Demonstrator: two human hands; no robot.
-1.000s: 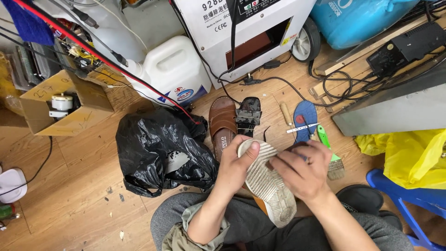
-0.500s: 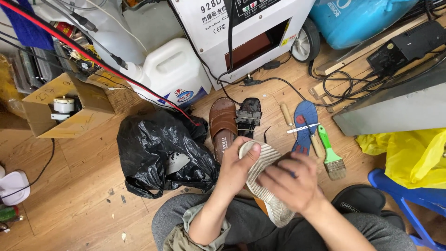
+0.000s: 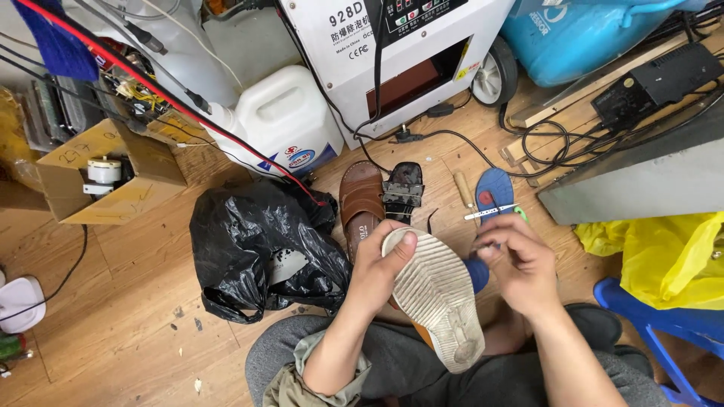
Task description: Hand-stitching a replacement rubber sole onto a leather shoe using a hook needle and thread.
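Pale ridged rubber faced the camera: the shoe (image 3: 437,298) was held sole-up over the person's lap, its long axis running from the toe at upper left, near the brown sandal (image 3: 362,202) on the floor, down to the heel at lower right. The left hand (image 3: 381,271) had its grip clenched on the toe end, thumb lying across the rim of the sole and fingers wrapped under it. The right hand (image 3: 520,264) sat just to the right of the shoe, at about mid-length, fingers curled together and pinching near the sole's edge; whether they held anything small, I could not tell. So the shoe lay between the two hands, carried by the left, with the right nearer its free side edge. Counted on the floor: one brown sandal, one dark clamp-like tool (image 3: 403,188) beside it, one blue insole (image 3: 494,192) with a thin white strip (image 3: 490,212) across it, one black plastic bag (image 3: 256,249), one white jug (image 3: 283,120), one open cardboard box (image 3: 113,173). One shoe was in hand.
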